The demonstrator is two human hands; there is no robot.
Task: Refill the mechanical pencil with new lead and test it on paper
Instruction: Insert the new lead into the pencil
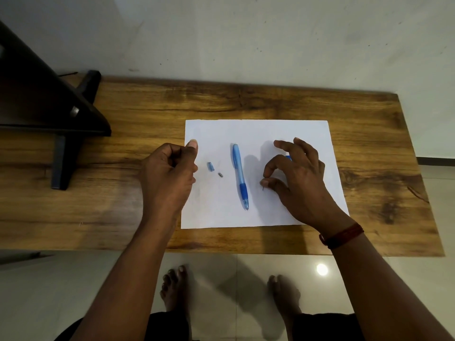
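A blue mechanical pencil (240, 176) lies on a white sheet of paper (256, 134), tip toward me. Its small blue cap (210, 166) and a tiny grey eraser piece (220, 175) lie on the paper to its left. My right hand (299, 183) hovers over the paper right of the pencil, thumb and forefinger pinched on a thin dark lead (263, 187) that points down at the sheet. A blue object (288, 157), partly hidden behind that hand, may be the lead case. My left hand (170, 173) rests curled at the paper's left edge, thumb up, nothing visible in it.
The paper lies on a wooden table (246, 102) set against a pale wall. A dark stand (49, 102) occupies the table's left end. My bare feet (174, 289) are on the tiled floor below the near edge.
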